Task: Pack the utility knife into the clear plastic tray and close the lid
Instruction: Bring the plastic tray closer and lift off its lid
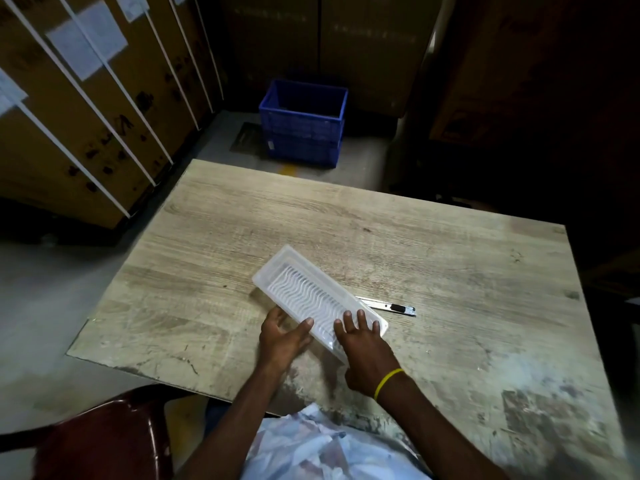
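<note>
A long clear plastic tray with a wavy ribbed face lies slanted on the wooden table, its lid down. My left hand grips the tray's near left edge, thumb on top. My right hand, with a yellow band on the wrist, rests with spread fingers on the tray's near right end. The utility knife, silver with a black slider, lies flat on the table just behind the tray's right end, outside it and partly hidden by it.
A blue plastic crate stands on the floor beyond the table's far edge. Strapped cardboard boxes line the left side. A dark red chair is at the lower left. The right side is dark.
</note>
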A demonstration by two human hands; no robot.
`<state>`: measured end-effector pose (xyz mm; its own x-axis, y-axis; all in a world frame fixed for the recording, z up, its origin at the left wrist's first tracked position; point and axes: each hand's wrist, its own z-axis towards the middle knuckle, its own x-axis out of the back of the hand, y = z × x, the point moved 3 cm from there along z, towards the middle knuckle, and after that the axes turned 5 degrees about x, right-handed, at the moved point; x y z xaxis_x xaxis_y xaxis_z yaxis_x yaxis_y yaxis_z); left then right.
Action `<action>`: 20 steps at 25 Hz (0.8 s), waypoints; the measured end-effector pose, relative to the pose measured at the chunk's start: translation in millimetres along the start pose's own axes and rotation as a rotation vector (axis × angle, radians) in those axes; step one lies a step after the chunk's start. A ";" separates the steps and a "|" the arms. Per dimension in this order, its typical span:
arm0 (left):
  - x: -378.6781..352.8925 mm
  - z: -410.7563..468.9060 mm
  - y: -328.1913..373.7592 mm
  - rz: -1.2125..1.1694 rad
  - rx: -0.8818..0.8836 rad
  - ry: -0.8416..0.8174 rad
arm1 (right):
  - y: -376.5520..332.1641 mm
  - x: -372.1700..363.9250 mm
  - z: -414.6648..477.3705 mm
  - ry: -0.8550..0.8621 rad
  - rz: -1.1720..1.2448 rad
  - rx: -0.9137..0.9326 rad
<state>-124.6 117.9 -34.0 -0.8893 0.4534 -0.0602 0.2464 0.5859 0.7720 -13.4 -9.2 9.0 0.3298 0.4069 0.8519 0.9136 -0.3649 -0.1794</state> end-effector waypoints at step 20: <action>58.8 9.7 35.4 0.287 0.068 0.124 | 93.3 -24.3 -63.6 0.467 0.494 0.027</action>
<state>-164.4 171.8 -16.4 -0.8188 0.5237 0.2351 0.5156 0.4910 0.7022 48.7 -106.5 2.9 0.5781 -0.2092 0.7887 0.6896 -0.3914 -0.6093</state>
